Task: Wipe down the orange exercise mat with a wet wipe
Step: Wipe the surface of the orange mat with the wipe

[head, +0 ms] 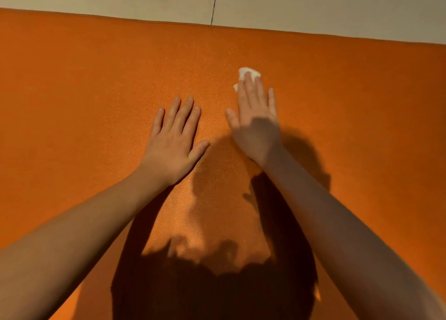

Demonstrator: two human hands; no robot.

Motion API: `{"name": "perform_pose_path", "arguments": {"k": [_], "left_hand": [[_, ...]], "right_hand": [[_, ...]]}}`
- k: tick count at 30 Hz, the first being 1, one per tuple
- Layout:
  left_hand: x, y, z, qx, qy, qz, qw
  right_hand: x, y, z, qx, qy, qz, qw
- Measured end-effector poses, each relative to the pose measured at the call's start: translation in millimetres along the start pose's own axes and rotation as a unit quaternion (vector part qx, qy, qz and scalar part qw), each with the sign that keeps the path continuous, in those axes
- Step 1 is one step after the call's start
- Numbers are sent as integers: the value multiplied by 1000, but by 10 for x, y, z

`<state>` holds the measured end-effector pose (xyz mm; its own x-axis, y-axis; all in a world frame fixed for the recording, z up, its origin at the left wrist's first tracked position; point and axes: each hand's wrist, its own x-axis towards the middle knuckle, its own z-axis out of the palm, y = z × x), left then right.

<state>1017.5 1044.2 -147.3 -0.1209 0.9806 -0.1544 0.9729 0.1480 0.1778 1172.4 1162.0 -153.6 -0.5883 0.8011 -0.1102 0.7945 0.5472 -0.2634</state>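
The orange exercise mat runs left to right beneath both hands, far edge ahead. The left hand lies flat, fingers straight. The right hand, nearer that edge, presses the wet wipe under straight fingertips

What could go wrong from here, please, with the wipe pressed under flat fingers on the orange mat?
1. The wet wipe is bunched small under the straight fingers of the right hand, pressed not gripped, so it may slip free or roll up.
2. So small a pad could leave unwiped strips on the orange mat.
3. The left hand rests bare on the mat and may smudge it.
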Motion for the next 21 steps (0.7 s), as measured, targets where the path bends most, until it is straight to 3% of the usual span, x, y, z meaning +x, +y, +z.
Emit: {"name": "perform_pose_path", "arguments": {"k": [2,4,6,8,10,12,14,16,18,21], "left_hand": [[-66,-11,10,-7,3,2,1000],[-118,-24,28,-6,5,9,1000],[-139,-36,40,0,8,17,1000],[-135,-40,53,12,12,17,1000],[-127,-36,67,24,17,16,999],[-129,-33,75,26,17,14,999],[-130,-36,74,27,14,13,999],[-133,-33,58,27,14,12,999],[-144,-12,38,14,13,4,1000],[-264,50,55,-9,17,-17,1000]], "right_hand": [[-149,-29,20,12,-30,-106,994],[-172,114,-20,-15,-47,-158,986],[-160,276,-49,-31,-23,-111,993],[-182,319,-60,-27,20,-7,999],[-270,157,-25,-12,14,58,998],[-433,-68,56,-8,-17,16,1000],[-615,-141,114,-36,-40,-83,995],[-699,-15,114,-49,-21,-134,990],[-705,144,91,-34,23,-97,994],[-726,78,50,-3,39,32,999]]}}
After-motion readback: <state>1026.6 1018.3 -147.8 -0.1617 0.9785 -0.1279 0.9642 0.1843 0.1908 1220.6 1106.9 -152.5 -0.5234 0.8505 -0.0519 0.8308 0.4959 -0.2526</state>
